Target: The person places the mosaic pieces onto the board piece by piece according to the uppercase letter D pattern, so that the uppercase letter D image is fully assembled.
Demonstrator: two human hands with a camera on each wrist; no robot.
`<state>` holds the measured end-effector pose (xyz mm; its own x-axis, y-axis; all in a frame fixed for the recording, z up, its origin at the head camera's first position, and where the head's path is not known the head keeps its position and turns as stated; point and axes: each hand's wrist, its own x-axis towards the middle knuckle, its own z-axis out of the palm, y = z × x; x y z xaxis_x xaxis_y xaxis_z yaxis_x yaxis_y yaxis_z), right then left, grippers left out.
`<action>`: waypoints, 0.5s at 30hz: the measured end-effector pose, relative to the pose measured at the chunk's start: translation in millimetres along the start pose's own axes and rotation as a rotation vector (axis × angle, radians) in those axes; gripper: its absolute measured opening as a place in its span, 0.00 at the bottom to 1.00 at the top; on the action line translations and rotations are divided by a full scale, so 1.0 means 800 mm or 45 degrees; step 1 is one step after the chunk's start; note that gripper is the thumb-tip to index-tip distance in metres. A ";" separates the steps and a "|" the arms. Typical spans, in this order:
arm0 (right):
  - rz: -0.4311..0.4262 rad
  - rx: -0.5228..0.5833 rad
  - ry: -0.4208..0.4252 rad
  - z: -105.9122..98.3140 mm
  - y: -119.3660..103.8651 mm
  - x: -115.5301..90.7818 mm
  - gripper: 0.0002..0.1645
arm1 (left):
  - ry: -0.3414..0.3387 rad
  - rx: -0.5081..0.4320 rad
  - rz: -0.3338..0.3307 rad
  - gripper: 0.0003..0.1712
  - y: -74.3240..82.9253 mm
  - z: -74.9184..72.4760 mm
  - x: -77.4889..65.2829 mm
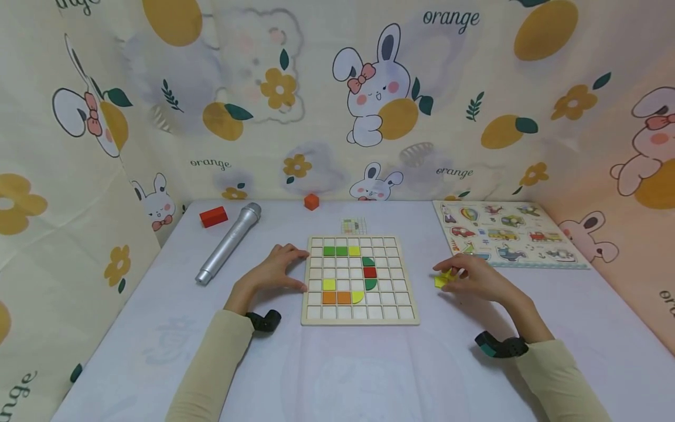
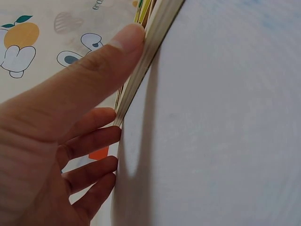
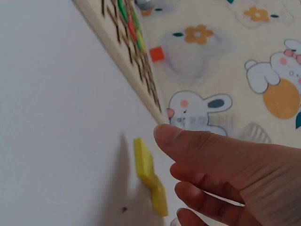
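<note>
In the head view a wooden grid board (image 1: 360, 321) lies at the middle of the table, with green, yellow, orange and red pieces in some squares. My left hand (image 1: 273, 271) touches the board's left edge, thumb and fingers spread apart. From the left wrist, the thumb (image 2: 127, 40) rests against the board's rim. To the right of the board, my right hand (image 1: 477, 276) hovers around small yellow pieces (image 1: 440, 282). In the right wrist view, two yellow pieces (image 3: 145, 162) touch each other just beyond the thumb tip (image 3: 169, 134), with a gap between.
A silver microphone (image 1: 229, 243) and a red block (image 1: 213, 217) lie at the back left. A small orange-red cube (image 1: 312, 202) and a faint pattern card (image 1: 353, 226) sit behind the board. At the back right lies a picture puzzle board (image 1: 506, 234). Patterned cloth walls (image 1: 316, 135) surround the table.
</note>
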<state>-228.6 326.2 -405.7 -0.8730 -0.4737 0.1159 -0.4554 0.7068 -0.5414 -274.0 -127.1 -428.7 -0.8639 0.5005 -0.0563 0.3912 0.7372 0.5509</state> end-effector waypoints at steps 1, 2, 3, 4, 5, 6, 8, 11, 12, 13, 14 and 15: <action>0.028 -0.012 -0.010 0.001 0.001 0.000 0.23 | 0.003 0.004 0.012 0.47 0.000 0.000 0.000; 0.055 -0.020 -0.017 0.001 0.002 0.000 0.23 | 0.007 0.008 0.024 0.47 0.000 0.000 0.000; 0.077 -0.030 -0.023 0.002 0.002 0.000 0.22 | 0.009 0.010 0.031 0.47 -0.001 0.000 0.000; 0.095 -0.038 -0.026 0.003 0.003 0.000 0.22 | 0.010 0.012 0.037 0.47 -0.001 0.000 0.000; 0.113 -0.046 -0.030 0.004 0.003 0.000 0.21 | 0.012 0.013 0.045 0.47 -0.001 0.000 0.000; 0.127 -0.053 -0.031 0.005 0.004 0.000 0.21 | 0.014 0.012 0.049 0.47 -0.002 0.000 0.000; 0.143 -0.064 -0.029 0.006 0.004 0.001 0.20 | 0.017 0.005 0.052 0.47 -0.002 0.000 0.000; 0.136 -0.075 -0.022 0.008 0.004 0.002 0.18 | 0.018 -0.005 0.051 0.47 -0.002 0.000 0.000; 0.130 -0.079 -0.018 0.009 0.004 0.002 0.17 | 0.018 -0.006 0.050 0.47 -0.002 0.000 0.000; 0.122 -0.082 -0.014 0.009 0.003 0.002 0.16 | 0.018 -0.005 0.049 0.47 -0.002 0.000 0.000; 0.116 -0.083 -0.014 0.010 0.003 0.002 0.16 | 0.018 -0.002 0.049 0.47 -0.002 0.000 0.000; 0.111 -0.084 -0.014 0.010 0.003 0.002 0.15 | 0.019 0.001 0.050 0.47 -0.002 0.000 0.000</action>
<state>-229.7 322.7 -413.1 -0.9080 -0.4144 0.0615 -0.3886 0.7783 -0.4932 -274.5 -128.4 -429.5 -0.8524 0.5224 -0.0226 0.4251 0.7175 0.5519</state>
